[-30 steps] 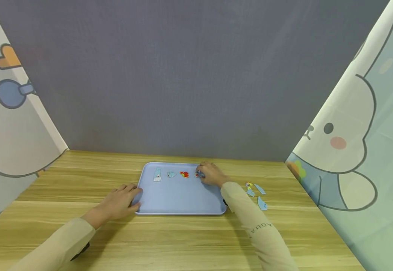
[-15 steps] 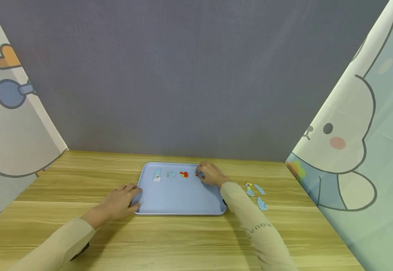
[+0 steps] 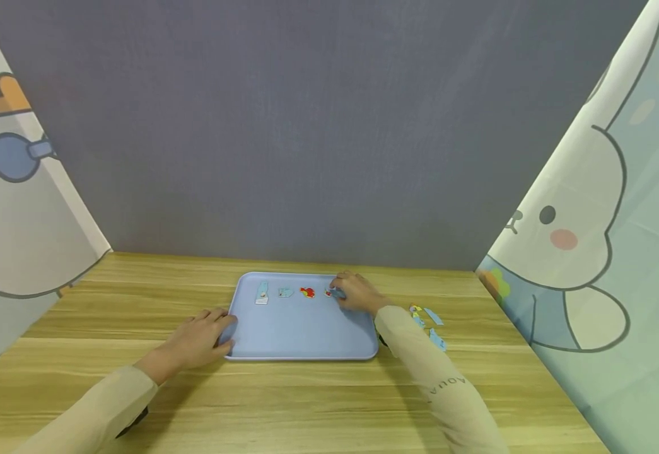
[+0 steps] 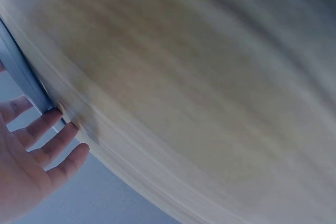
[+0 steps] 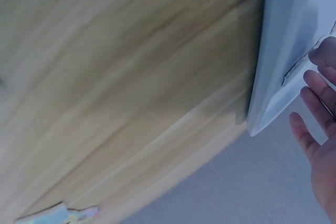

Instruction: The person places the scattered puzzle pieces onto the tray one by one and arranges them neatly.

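Picture piece (image 3: 328, 292) at the row's end: settle it flat, release it gently

From my remote seat, I have it inside the blue tray (image 3: 301, 328), at the right end of a row of four near the far rim. The right hand (image 3: 356, 294) is at work there: thumb and forefinger look to be pinching the piece, the other fingers only loosely bent. They cover part of it, so I can't tell whether it lies wholly flat.

The left hand (image 3: 200, 337) rests on the tray's left edge, relaxed and gripping nothing that I can make out. I judge that contact useful as a brake: light pressure there should stop the tray creeping if the right fingers nudge sideways.

For a neat result I'd line the piece up with the red-and-yellow piece (image 3: 307, 292) beside it, leaving a gap like those between the small blue piece (image 3: 285, 292) and the tall blue piece (image 3: 262, 293). Such thin-looking card would probably skid or cling to a fingertip, so I'd press it down lightly, part the fingers sideways and lift straight up.

I'd also mind the right sleeve (image 3: 420, 353), which passes close by the loose pieces (image 3: 433, 316) on the table (image 3: 306, 403); a low elbow could drag them.
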Tool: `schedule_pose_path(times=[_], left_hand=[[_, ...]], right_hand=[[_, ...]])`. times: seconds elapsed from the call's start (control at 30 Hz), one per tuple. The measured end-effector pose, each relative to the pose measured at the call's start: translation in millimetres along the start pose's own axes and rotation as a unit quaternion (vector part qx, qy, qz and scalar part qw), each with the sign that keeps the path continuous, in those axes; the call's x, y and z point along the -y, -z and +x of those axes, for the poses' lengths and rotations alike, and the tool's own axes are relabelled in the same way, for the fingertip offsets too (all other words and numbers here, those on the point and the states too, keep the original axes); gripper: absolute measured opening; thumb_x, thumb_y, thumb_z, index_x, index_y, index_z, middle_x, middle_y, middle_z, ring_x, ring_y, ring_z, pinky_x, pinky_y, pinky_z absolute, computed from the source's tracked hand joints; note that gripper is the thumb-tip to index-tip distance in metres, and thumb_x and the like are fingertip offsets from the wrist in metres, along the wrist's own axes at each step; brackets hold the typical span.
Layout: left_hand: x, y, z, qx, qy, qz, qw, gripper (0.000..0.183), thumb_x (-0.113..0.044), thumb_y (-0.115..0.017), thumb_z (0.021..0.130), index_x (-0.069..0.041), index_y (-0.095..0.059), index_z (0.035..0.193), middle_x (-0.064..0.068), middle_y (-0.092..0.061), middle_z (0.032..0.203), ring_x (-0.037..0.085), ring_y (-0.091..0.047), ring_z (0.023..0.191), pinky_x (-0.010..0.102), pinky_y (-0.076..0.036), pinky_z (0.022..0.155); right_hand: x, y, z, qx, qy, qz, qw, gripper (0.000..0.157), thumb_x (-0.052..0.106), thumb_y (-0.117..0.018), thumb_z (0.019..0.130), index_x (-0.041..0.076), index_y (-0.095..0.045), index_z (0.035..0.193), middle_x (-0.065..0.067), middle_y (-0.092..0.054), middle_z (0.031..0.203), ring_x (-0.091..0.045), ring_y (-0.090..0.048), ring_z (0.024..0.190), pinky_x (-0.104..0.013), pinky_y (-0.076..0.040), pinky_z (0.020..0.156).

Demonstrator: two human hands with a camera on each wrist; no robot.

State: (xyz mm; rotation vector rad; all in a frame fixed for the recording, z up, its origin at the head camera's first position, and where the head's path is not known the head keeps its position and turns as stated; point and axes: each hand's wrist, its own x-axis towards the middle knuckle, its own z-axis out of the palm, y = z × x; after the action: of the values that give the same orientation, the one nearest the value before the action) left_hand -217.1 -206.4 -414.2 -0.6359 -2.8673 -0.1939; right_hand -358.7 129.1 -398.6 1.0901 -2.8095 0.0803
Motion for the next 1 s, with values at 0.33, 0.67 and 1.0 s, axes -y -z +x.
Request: schedule_pose_path(times=[0.33, 0.67, 1.0], left_hand=[[-0.4, -0.2, -0.2, -0.005, -0.004, -0.002, 1.0, 0.046, -0.033, -0.064, 0.082, -0.004, -0.057, 0.118, 0.02, -0.054, 0.122, 0.04, -0.053, 0.107, 0.058, -0.046, 0.08], [0.7, -0.2, -0.8, -0.001, -0.004, 0.002, 1.0, 0.046, -0.034, -0.062, 0.083, -0.005, -0.057, 0.119, 0.019, -0.053, 0.122, 0.04, -0.053, 0.108, 0.058, -0.046, 0.08], [-0.1, 2.1, -1.0, 0.002, -0.005, 0.002, 1.0, 0.047, -0.034, -0.062, 0.083, -0.004, -0.056, 0.119, 0.019, -0.053, 0.122, 0.041, -0.053, 0.108, 0.059, -0.046, 0.079]], right_hand=[[0, 10.0, -13, 0.005, 0.017, -0.008, 1.0, 0.031, 0.015, -0.068, 0.079, 0.009, -0.064, 0.108, -0.006, -0.061, 0.113, -0.024, -0.053, 0.109, -0.044, -0.045, 0.09], [-7, 12.2, -37, -0.015, 0.053, -0.026, 0.998, 0.029, 0.015, -0.069, 0.077, 0.008, -0.065, 0.105, -0.005, -0.062, 0.105, -0.022, -0.056, 0.102, -0.039, -0.049, 0.082], [-12, 13.9, -60, -0.001, 0.045, -0.011, 0.999, 0.028, 0.019, -0.067, 0.081, 0.009, -0.065, 0.107, -0.004, -0.062, 0.105, -0.021, -0.056, 0.101, -0.04, -0.047, 0.085]])
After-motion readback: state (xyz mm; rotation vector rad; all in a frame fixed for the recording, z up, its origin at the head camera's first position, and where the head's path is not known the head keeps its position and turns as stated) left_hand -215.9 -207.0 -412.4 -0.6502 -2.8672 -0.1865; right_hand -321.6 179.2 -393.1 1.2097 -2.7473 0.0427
